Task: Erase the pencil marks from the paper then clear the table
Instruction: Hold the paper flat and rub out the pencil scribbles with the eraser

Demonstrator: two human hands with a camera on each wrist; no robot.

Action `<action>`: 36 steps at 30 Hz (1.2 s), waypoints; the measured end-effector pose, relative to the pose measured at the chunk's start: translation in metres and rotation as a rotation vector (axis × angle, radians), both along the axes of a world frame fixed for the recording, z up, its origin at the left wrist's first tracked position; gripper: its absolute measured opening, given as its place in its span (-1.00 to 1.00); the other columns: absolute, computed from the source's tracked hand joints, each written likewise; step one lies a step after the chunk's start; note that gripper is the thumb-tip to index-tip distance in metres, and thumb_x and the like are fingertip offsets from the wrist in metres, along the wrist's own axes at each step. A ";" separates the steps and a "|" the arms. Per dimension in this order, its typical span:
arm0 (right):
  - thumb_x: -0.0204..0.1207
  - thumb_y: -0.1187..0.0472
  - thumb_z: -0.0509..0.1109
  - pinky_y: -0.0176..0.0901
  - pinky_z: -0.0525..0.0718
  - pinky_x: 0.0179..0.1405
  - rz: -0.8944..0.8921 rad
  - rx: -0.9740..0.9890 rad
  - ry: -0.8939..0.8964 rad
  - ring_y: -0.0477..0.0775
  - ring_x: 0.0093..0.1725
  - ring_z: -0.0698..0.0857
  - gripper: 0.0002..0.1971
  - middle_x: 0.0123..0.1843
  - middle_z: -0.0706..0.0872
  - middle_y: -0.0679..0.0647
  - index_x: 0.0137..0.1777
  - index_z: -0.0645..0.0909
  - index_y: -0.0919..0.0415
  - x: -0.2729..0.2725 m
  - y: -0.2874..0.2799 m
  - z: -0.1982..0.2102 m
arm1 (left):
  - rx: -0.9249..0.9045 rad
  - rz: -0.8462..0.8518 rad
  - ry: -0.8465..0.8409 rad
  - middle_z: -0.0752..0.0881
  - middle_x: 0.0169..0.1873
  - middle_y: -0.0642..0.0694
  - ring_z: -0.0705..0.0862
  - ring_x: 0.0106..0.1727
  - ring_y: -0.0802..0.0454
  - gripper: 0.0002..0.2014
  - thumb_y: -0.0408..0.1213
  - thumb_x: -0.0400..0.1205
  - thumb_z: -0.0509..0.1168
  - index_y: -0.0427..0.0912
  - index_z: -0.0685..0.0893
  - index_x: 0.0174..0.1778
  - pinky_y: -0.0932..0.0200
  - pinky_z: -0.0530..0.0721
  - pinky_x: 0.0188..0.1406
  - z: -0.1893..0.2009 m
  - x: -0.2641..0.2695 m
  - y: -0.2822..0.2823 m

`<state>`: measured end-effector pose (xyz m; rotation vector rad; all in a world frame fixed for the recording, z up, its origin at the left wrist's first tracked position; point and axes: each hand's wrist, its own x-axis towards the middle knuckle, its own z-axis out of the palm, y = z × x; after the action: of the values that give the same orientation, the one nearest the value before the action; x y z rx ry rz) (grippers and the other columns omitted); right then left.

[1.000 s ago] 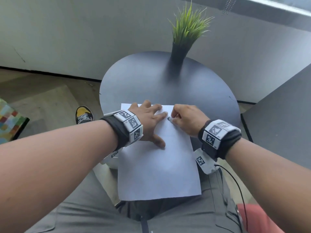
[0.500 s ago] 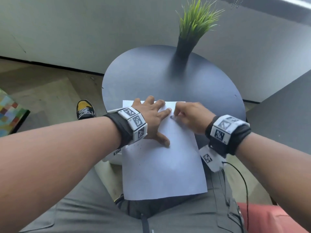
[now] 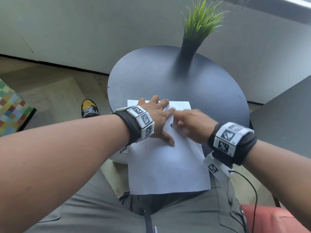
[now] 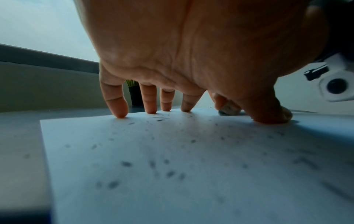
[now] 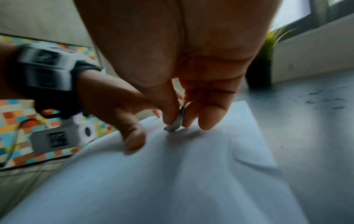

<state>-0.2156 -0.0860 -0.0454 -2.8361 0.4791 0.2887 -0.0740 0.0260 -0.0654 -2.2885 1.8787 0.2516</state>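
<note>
A white sheet of paper [image 3: 165,169] lies on the near part of the round dark table [image 3: 151,73], its lower end hanging over my lap. My left hand [image 3: 156,118] presses flat on the sheet's upper left, fingers spread [image 4: 118,106]. Beside it my right hand [image 3: 190,125] pinches a small worn eraser [image 5: 176,122] between thumb and fingers, its tip touching the paper [image 5: 191,174]. The eraser also shows past the left thumb [image 4: 229,109]. Dark eraser crumbs [image 4: 168,174] are scattered over the paper [image 4: 172,166].
A black vase with green grass [image 3: 193,39] stands at the table's far side. More crumbs lie on the bare table right of the sheet [image 5: 325,100]. A shoe [image 3: 89,107] and a checkered object [image 3: 11,106] are on the floor at left. A dark surface [image 3: 286,118] sits at right.
The right hand with the eraser has slid a little down and toward me on the paper. The left hand still presses the sheet in the same spot.
</note>
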 end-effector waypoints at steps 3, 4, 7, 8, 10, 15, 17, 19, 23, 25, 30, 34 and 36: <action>0.62 -0.04 0.34 -0.13 0.54 -0.11 -0.033 0.022 0.021 0.08 -0.08 0.56 -0.82 -0.13 0.63 -0.05 -0.01 0.63 0.05 0.001 -0.006 0.005 | 0.000 0.002 0.003 0.24 0.61 -0.02 0.27 0.50 -0.20 0.22 0.78 0.18 0.06 0.15 0.11 0.71 -0.25 0.47 0.20 0.000 -0.001 -0.001; 0.60 -0.04 0.36 -0.15 0.52 -0.13 -0.119 0.034 -0.010 0.08 -0.08 0.58 -0.82 -0.14 0.64 -0.05 -0.03 0.63 0.05 0.003 -0.016 0.008 | 0.001 0.007 0.001 0.25 0.61 -0.02 0.27 0.50 -0.20 0.21 0.78 0.19 0.06 0.14 0.12 0.70 -0.25 0.47 0.20 0.000 -0.002 -0.001; 0.61 0.01 0.35 -0.16 0.45 -0.19 -0.154 0.004 -0.054 0.11 -0.10 0.57 -0.83 -0.13 0.66 0.01 -0.03 0.62 0.10 0.002 -0.016 0.006 | 0.005 0.021 0.004 0.26 0.60 -0.02 0.28 0.50 -0.20 0.19 0.77 0.19 0.08 0.14 0.14 0.69 -0.25 0.47 0.19 0.000 -0.002 0.000; 0.62 0.02 0.32 -0.14 0.47 -0.18 -0.085 -0.012 -0.028 0.12 -0.09 0.56 -0.84 -0.12 0.66 0.03 -0.01 0.62 0.10 0.000 -0.007 0.003 | 0.005 0.022 0.010 0.26 0.60 -0.01 0.27 0.50 -0.20 0.20 0.77 0.19 0.08 0.14 0.15 0.68 -0.25 0.46 0.19 0.000 -0.003 0.000; 0.62 0.02 0.30 -0.11 0.51 -0.14 0.021 0.020 0.055 0.11 -0.07 0.56 -0.84 -0.10 0.65 0.01 0.03 0.63 0.07 -0.003 0.011 0.000 | 0.010 0.021 0.019 0.26 0.60 -0.01 0.27 0.50 -0.19 0.20 0.77 0.18 0.09 0.16 0.15 0.68 -0.25 0.45 0.18 0.001 -0.003 0.000; 0.57 0.00 0.42 -0.14 0.60 -0.05 -0.454 0.107 -0.063 0.10 -0.03 0.71 -0.80 -0.11 0.72 0.00 0.01 0.68 0.12 0.003 -0.035 0.018 | 0.048 0.023 0.013 0.21 0.64 -0.01 0.24 0.55 -0.19 0.21 0.75 0.22 0.12 0.11 0.11 0.72 -0.24 0.46 0.25 0.007 -0.005 -0.001; 0.56 0.10 0.48 -0.03 0.74 -0.15 -0.600 0.528 -0.263 0.08 -0.24 0.71 -0.82 -0.24 0.72 0.09 -0.09 0.65 0.22 0.004 -0.029 0.017 | 0.078 0.011 0.025 0.19 0.67 0.00 0.23 0.56 -0.18 0.21 0.72 0.23 0.17 0.09 0.11 0.73 -0.23 0.46 0.28 0.011 -0.002 0.000; 0.58 0.31 0.45 -0.05 0.74 -0.22 -0.678 0.991 -0.314 0.12 -0.22 0.72 -0.92 -0.19 0.69 0.20 -0.06 0.59 0.27 0.002 -0.007 0.012 | 0.102 -0.006 0.046 0.16 0.69 0.03 0.22 0.57 -0.17 0.22 0.68 0.24 0.25 0.05 0.13 0.73 -0.23 0.46 0.31 0.014 0.002 0.001; 0.58 0.44 0.37 0.00 0.71 -0.16 -0.919 1.177 -0.539 0.19 -0.18 0.74 -0.90 0.01 0.67 0.33 -0.01 0.55 0.27 -0.008 -0.017 0.005 | 0.168 -0.027 0.088 0.14 0.70 0.07 0.23 0.55 -0.17 0.19 0.56 0.27 0.39 0.04 0.15 0.73 -0.29 0.51 0.37 0.020 0.009 0.000; 0.60 0.40 0.36 0.01 0.67 -0.11 -1.054 1.061 -0.723 0.13 -0.18 0.69 -0.89 0.06 0.64 0.28 -0.06 0.54 0.19 -0.015 -0.034 0.013 | 0.168 -0.023 0.093 0.19 0.67 0.07 0.26 0.52 -0.17 0.10 0.52 0.28 0.43 0.06 0.25 0.68 -0.29 0.55 0.33 0.021 0.012 0.001; 0.62 0.38 0.35 0.02 0.71 -0.20 -0.812 1.192 -0.389 0.26 -0.12 0.78 -0.89 0.05 0.79 0.30 -0.03 0.51 0.17 -0.031 -0.013 0.022 | 0.118 0.013 0.108 0.34 0.47 -0.06 0.38 0.44 -0.17 -0.10 0.47 0.37 0.41 0.03 0.45 0.54 -0.08 0.60 0.14 0.019 0.006 -0.001; 0.63 0.29 0.39 -0.08 0.65 -0.38 -0.789 1.022 -0.308 0.14 -0.30 0.73 -0.92 -0.07 0.75 0.28 0.01 0.53 0.19 -0.032 -0.010 0.011 | 0.100 0.022 0.144 0.36 0.40 -0.08 0.44 0.43 -0.17 -0.19 0.42 0.44 0.38 0.09 0.47 0.55 -0.06 0.61 0.25 0.020 0.010 0.002; 0.62 0.25 0.41 -0.08 0.65 -0.38 -0.846 1.030 -0.365 0.13 -0.32 0.70 -0.90 -0.08 0.70 0.27 0.03 0.53 0.19 -0.030 -0.020 0.006 | 0.088 0.017 0.164 0.36 0.39 -0.05 0.43 0.43 -0.14 -0.20 0.42 0.44 0.39 0.13 0.46 0.56 -0.04 0.58 0.29 0.020 0.016 0.008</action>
<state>-0.2456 -0.1060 -0.0391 -1.4761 1.0064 -0.1335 -0.0585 0.0338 -0.0455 -2.2884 1.8823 0.5287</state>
